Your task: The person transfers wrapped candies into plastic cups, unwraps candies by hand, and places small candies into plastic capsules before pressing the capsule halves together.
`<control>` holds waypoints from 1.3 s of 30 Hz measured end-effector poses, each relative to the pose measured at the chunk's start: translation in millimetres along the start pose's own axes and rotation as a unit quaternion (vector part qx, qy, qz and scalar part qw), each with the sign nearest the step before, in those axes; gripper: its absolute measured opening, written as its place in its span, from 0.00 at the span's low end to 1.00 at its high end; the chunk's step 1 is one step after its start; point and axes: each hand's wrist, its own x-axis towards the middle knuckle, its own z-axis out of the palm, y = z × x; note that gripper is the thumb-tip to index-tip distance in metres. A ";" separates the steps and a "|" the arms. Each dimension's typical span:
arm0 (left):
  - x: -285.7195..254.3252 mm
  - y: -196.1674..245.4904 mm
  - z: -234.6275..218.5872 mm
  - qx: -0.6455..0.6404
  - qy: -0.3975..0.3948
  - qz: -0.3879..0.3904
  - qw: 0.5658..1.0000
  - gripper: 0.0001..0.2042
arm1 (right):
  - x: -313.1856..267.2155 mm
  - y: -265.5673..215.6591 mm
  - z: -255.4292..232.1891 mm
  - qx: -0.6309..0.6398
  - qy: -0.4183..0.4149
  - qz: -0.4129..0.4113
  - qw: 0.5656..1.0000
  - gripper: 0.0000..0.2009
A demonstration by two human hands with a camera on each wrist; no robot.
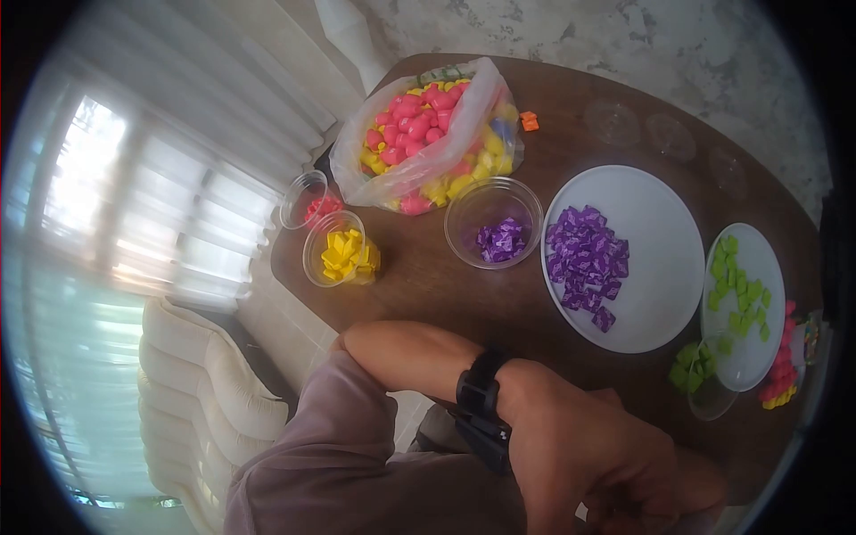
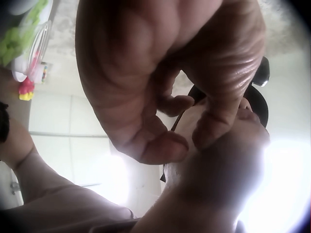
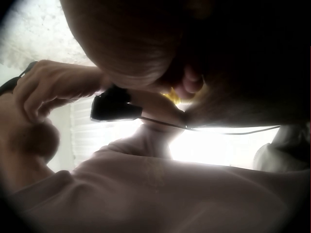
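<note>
My left hand [image 1: 580,437] is bent down at the wrist near the table's front edge, with a black band on the wrist. In the left wrist view the left hand [image 2: 150,82] has loosely curled fingers, thumb and fingertips apart with nothing between them, overlapping the person's chin. My right hand [image 3: 131,39] is dark at the top of the right wrist view, its fingers partly hidden. A small yellow patch [image 3: 172,95] shows beside its fingertip; I cannot tell whether it is held. In the head view the left hand mostly covers the right.
On the brown table [image 1: 401,299] are a white plate [image 1: 660,259] of purple packets, a clear tub [image 1: 459,245] with more, a cup of yellow pieces [image 1: 343,254], a plastic bag [image 1: 357,183] of pink and yellow pieces, and a plate [image 1: 758,352] of green pieces.
</note>
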 end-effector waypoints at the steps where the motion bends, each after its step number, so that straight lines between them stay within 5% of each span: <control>1: 0.5 1.6 0.6 -0.012 0.006 0.016 1.000 0.19 | 0.4 0.9 -0.5 -0.003 0.001 -0.002 1.000 0.10; 7: -5.0 -4.9 0.3 -0.113 -0.038 -0.005 0.993 0.18 | 5.2 15.5 -4.4 -0.012 -0.009 -0.016 1.000 0.10; 10: -3.8 4.8 -5.7 -0.049 -0.068 -0.052 0.995 0.18 | 9.9 22.6 -3.6 -0.014 -0.020 -0.028 0.999 0.10; 13: -0.5 17.4 -7.9 0.032 -0.067 -0.060 0.995 0.18 | 12.2 28.4 -2.8 -0.016 -0.028 -0.038 0.999 0.10; 17: -5.0 -1.8 0.5 -0.042 -0.011 -0.032 0.999 0.18 | 16.2 35.2 -2.7 -0.018 -0.042 -0.051 0.998 0.09; 22: 0.1 20.3 0.5 0.194 -0.017 -0.091 0.977 0.19 | 20.4 41.9 -1.7 -0.020 -0.059 -0.067 0.996 0.09; 26: -1.0 -0.3 3.8 0.118 0.004 -0.035 0.992 0.18 | 26.1 46.3 -2.7 -0.025 -0.071 -0.082 0.994 0.09; 28: -0.8 -6.6 8.7 -0.128 0.035 -0.022 0.991 0.16 | 28.6 48.2 -3.3 -0.027 -0.077 -0.089 0.993 0.09; 39: -0.7 9.4 -7.5 0.022 -0.067 -0.022 0.997 0.17 | 55.0 47.7 -2.9 -0.037 -0.114 -0.133 0.984 0.08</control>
